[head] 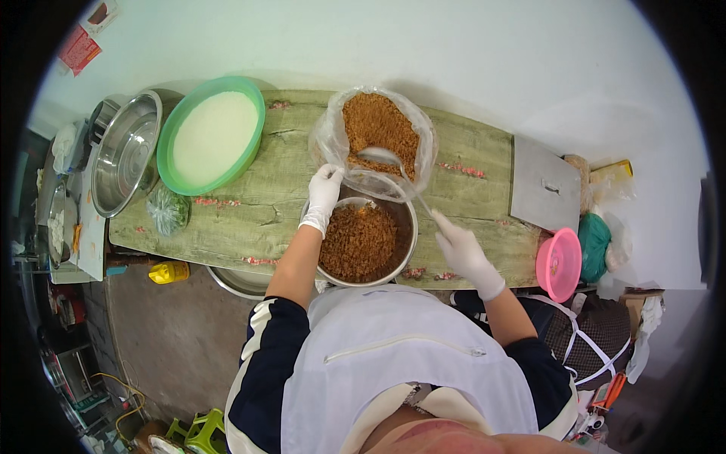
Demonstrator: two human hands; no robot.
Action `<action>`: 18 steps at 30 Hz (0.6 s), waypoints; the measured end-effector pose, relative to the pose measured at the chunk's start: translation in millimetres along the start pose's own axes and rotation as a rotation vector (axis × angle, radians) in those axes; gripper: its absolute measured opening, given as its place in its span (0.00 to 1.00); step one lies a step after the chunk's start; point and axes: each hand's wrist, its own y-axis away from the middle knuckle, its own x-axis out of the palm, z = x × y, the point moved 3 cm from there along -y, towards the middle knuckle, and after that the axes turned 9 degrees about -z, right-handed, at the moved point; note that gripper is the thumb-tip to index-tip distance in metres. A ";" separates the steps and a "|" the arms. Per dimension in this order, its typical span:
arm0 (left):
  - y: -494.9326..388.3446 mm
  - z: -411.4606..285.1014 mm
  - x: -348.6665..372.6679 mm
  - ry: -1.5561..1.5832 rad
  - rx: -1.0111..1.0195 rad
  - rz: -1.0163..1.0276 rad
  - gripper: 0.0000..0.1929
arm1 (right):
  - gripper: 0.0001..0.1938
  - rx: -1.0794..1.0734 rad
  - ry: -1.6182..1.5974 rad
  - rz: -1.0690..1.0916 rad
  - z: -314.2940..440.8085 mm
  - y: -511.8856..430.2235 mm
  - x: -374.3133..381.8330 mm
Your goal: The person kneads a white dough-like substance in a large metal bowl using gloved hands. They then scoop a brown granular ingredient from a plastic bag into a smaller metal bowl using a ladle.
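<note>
My left hand (325,194), in a white glove, grips the near left edge of a clear plastic bag (332,133) that holds brown crumbly food (377,122). My right hand (462,249), gloved too, is closed around the handle of a metal ladle (418,196), whose bowl lies in the food inside the bag. Just below the bag, at the table's near edge, stands a stainless steel bowl (413,241) with similar brown crumbly food (360,241) in it. Part of that bowl's far rim is hidden by the bag and my left hand.
Left on the wood-patterned table (283,170) are a green basin (258,130) of white grains, a large steel basin (127,153) and a bag of greens (168,210). To the right are a metal lid or panel (544,176) and a pink basin (558,264). A steel bowl (238,282) sits below the table edge.
</note>
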 end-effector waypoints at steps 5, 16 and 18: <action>-2.5 10.6 -0.8 -0.102 0.071 -0.044 0.11 | 0.28 -0.023 0.400 0.045 -34.7 -118.3 29.4; -2.5 2.9 -4.4 -0.328 0.052 0.001 0.12 | 0.17 0.340 -0.006 0.391 -35.8 -180.3 107.2; -4.1 0.2 -2.1 -0.367 0.015 0.039 0.12 | 0.14 0.550 -0.271 0.396 -33.4 -165.0 100.8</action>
